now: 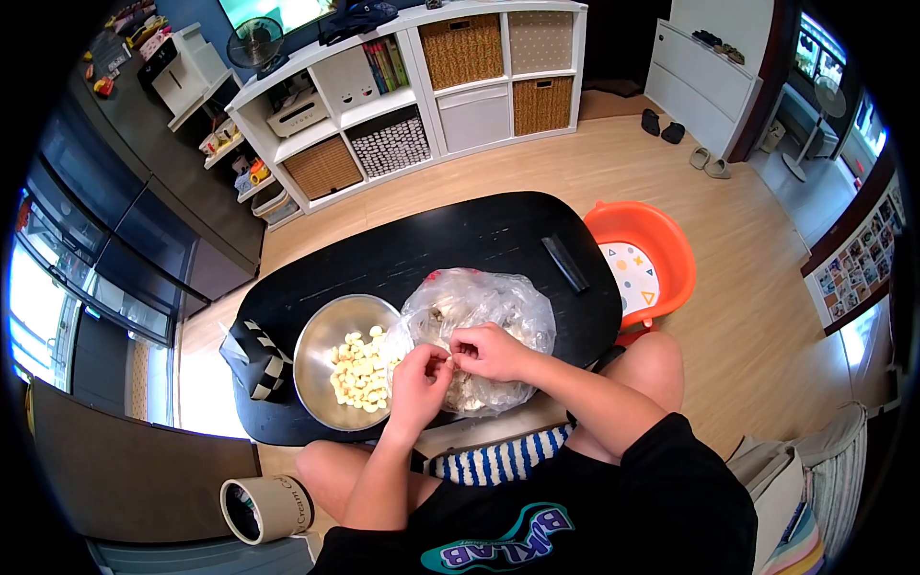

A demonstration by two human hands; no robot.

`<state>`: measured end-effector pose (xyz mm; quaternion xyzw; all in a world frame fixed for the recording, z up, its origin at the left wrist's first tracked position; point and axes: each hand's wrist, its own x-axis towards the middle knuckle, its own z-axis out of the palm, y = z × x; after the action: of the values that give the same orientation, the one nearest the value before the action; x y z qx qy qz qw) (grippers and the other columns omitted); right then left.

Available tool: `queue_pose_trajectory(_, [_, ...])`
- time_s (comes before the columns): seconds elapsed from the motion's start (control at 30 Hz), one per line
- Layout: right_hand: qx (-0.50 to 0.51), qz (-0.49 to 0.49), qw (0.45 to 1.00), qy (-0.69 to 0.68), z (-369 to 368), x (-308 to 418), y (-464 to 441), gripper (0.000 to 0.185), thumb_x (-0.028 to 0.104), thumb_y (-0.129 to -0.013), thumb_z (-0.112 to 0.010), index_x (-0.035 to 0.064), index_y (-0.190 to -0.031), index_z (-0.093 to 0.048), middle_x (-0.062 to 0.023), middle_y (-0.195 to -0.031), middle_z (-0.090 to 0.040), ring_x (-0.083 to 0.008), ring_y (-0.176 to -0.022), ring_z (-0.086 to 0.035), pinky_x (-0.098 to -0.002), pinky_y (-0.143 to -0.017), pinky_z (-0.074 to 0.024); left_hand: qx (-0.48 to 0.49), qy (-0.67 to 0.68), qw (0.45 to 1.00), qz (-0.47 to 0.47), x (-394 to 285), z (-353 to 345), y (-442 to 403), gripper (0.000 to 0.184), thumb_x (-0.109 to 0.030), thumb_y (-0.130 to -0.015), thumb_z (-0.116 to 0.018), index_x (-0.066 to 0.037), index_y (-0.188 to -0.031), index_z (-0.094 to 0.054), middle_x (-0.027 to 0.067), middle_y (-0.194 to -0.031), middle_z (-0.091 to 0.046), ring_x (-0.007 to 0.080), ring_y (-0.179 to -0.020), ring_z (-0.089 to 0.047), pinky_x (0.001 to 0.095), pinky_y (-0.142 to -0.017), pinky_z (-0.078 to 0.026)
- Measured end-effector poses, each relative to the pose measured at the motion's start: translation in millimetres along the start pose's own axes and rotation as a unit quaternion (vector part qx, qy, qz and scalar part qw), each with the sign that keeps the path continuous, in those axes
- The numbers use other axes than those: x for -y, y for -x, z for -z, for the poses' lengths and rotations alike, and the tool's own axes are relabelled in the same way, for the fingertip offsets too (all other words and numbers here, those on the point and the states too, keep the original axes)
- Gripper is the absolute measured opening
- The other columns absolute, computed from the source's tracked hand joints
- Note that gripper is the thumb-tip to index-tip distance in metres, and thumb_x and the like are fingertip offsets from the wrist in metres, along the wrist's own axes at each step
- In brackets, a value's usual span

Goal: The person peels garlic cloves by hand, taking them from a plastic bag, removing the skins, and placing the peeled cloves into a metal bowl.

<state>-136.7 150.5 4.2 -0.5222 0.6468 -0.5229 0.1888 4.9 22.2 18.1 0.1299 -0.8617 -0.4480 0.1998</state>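
Black T-shirt (652, 508) front and centre along the bottom of the frame, a teal-and-purple print across it, and two bare forearms reach up from its sleeves! Just below the middle of the frame the hands meet. Left hand (420, 383), fingertips drawn to a pinch; right hand (491, 351), coming in from the right, thumb and finger pressed together too, and the two sets of tips practically touch. Between them, a small pale piece (451, 360), mostly covered by the fingers: both grips are closed down tight around it, right over the near side of a crumpled clear plastic bag (532, 316). Whitish contents show inside that bag, too blurred by the film to name. Look just left: a wide steel bowl (311, 374) beside the bag, with a heap of peeled-looking cream pieces (359, 374) spread over its floor.

All of it sits on a black table (355, 259) with rounded corners. Towards its right end, a dark, narrow object (564, 264) lies aslant; at its left end, beside the bowl, a black-and-white checked item (264, 359). Right of the table, an orange tub (676, 249) on the wooden floor (747, 287)! Across the top of the frame runs a white shelf unit (425, 96), baskets in several cubbies, a fan (255, 43) perched at its left end.
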Motion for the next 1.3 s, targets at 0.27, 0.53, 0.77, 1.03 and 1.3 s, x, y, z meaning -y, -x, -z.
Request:
queue_pose_trajectory(0.27, [-0.001,-0.008,1.000,-0.002,1.9,2.6,0.0,0.011,0.012,-0.082,-0.065,0.0018,-0.085,-0.062,-0.0155,-0.069,-0.063,-0.0297,-0.061,-0.062,-0.0376,-0.058,-0.0485,-0.017,0.016,1.000,-0.019,0.1,-1.4,-0.3,0.010,-0.001,-0.086,-0.070,0.001,-0.094,-0.065,0.0118,-0.086,-0.066,0.0195,-0.069,-0.066,0.0297,-0.063,-0.053])
queue_pose_trajectory(0.53, [-0.008,-0.016,1.000,-0.022,-0.4,-0.2,0.1,0.011,0.010,-0.082,-0.065,0.0003,-0.086,-0.062,-0.0157,-0.068,-0.062,-0.0270,-0.060,-0.061,-0.0360,-0.058,-0.0479,-0.021,0.009,1.000,-0.020,0.8,-0.6,-0.7,0.012,-0.001,-0.087,-0.071,0.002,-0.098,-0.068,0.0100,-0.087,-0.069,0.0149,-0.074,-0.068,0.0268,-0.068,-0.055])
queue_pose_trajectory(0.77, [-0.015,-0.027,0.999,-0.041,-2.5,-1.4,0.4,0.012,0.010,-0.082,-0.067,-0.0006,-0.085,-0.062,-0.0155,-0.068,-0.062,-0.0257,-0.060,-0.061,-0.0353,-0.058,-0.0480,-0.021,0.013,1.000,-0.014,-3.4,-0.2,-0.7,0.013,-0.004,-0.087,-0.073,0.002,-0.097,-0.069,0.0114,-0.087,-0.068,0.0176,-0.072,-0.069,0.0284,-0.066,-0.055])
queue_pose_trajectory(1.03, [-0.020,-0.029,0.998,-0.053,-2.9,-1.2,0.3,0.012,0.009,-0.082,-0.067,-0.0011,-0.086,-0.063,-0.0151,-0.069,-0.063,-0.0247,-0.060,-0.061,-0.0347,-0.058,-0.0483,-0.024,0.015,1.000,-0.008,-2.9,-0.9,-0.7,0.012,-0.004,-0.087,-0.073,0.002,-0.097,-0.069,0.0117,-0.085,-0.069,0.0181,-0.073,-0.070,0.0285,-0.068,-0.056])
queue_pose_trajectory(1.3, [-0.014,-0.022,0.999,-0.038,-2.2,0.9,0.3,0.011,0.009,-0.082,-0.067,-0.0007,-0.084,-0.062,-0.0141,-0.067,-0.062,-0.0237,-0.060,-0.061,-0.0344,-0.057,-0.0481,-0.024,0.013,1.000,-0.005,-0.2,-2.1,0.1,0.013,-0.005,-0.087,-0.074,0.002,-0.096,-0.069,0.0116,-0.086,-0.069,0.0181,-0.072,-0.070,0.0287,-0.067,-0.056])
